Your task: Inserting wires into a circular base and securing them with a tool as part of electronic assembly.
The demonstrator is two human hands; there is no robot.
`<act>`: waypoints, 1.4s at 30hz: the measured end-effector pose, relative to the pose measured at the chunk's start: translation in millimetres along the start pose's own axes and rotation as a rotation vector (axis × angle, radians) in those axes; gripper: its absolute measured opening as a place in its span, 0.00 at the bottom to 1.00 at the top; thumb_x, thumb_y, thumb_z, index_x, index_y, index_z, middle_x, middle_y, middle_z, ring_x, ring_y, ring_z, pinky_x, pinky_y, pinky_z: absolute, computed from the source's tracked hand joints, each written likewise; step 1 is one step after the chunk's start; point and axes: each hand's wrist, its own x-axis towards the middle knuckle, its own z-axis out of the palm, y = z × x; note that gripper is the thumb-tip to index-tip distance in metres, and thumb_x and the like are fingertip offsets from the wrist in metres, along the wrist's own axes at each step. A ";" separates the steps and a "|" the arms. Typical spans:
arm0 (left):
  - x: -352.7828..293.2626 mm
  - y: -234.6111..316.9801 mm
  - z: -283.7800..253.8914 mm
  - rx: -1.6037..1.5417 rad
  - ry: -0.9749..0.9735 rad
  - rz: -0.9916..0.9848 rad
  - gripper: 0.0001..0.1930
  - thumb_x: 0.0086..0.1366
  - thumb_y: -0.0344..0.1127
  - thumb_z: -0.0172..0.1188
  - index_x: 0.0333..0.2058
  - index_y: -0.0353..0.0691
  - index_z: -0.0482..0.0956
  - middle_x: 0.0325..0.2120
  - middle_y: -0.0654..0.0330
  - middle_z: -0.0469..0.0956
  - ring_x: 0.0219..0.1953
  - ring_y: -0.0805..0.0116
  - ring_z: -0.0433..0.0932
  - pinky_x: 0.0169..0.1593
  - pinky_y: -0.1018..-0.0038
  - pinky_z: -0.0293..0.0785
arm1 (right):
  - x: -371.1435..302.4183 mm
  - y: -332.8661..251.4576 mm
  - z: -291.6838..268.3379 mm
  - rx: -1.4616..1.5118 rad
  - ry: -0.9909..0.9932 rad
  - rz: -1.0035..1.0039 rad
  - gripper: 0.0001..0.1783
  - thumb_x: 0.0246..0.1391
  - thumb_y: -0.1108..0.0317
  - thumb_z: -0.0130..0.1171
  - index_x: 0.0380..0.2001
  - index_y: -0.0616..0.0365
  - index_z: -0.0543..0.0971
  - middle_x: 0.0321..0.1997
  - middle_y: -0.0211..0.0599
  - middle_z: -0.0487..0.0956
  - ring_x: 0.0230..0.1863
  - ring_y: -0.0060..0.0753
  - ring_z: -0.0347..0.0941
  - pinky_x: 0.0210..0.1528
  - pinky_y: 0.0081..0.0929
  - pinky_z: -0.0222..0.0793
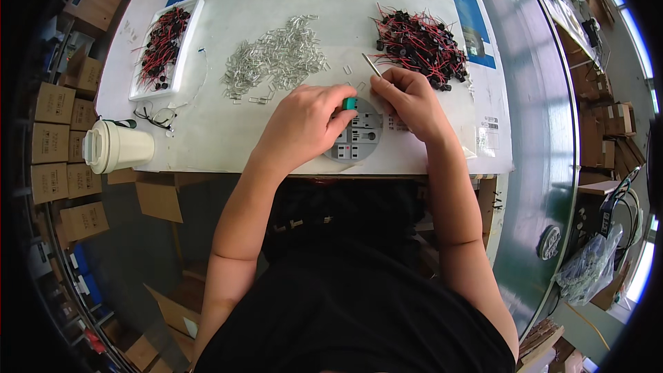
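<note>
My left hand [304, 121] pinches a small green block [350, 103] between thumb and fingers, over the top of a round grey plate [362, 152]. The plate has several dark slots and small square cut-outs, and my left fingers cover part of it. In my right hand [412, 105] is a thin metal rod-like tool [371, 64], gripped near its lower end and pointing up and left; its exact kind cannot be made out. Just above the plate lie a few loose clear U-shaped pieces [347, 69]. My right hand is beside the plate's right edge.
Beyond my left hand spreads a heap of clear U-shaped pieces [276, 59]. A pile of black parts with red wires [421, 45] is at the back right. More such parts fill a white tray [188, 45] at left. Glasses [160, 119] and a cream lidded cup [121, 146] stand near the left edge.
</note>
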 end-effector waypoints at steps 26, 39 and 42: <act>-21.7 -7.2 36.3 -0.008 0.142 -0.079 0.35 0.62 0.54 0.75 0.61 0.37 0.79 0.36 0.60 0.77 0.46 0.59 0.76 0.52 0.63 0.73 | -40.4 24.6 -103.6 -0.559 0.576 -0.138 0.11 0.54 0.73 0.74 0.39 0.64 0.85 0.36 0.32 0.85 0.27 0.20 0.72 0.33 0.24 0.70; -4.0 26.1 -20.6 -0.143 0.264 0.208 0.15 0.61 0.38 0.76 0.45 0.39 0.88 0.37 0.58 0.84 0.41 0.60 0.80 0.48 0.66 0.76 | -73.7 -46.1 2.5 -0.402 0.184 -0.673 0.12 0.49 0.83 0.74 0.37 0.60 0.85 0.39 0.31 0.85 0.30 0.21 0.74 0.30 0.21 0.69; -10.8 25.8 -18.0 -0.299 0.188 0.126 0.09 0.62 0.34 0.75 0.40 0.38 0.90 0.33 0.57 0.85 0.37 0.62 0.82 0.44 0.69 0.77 | -70.8 -41.4 11.1 -0.367 0.152 -0.680 0.12 0.49 0.83 0.74 0.37 0.60 0.85 0.40 0.32 0.85 0.31 0.21 0.75 0.30 0.21 0.69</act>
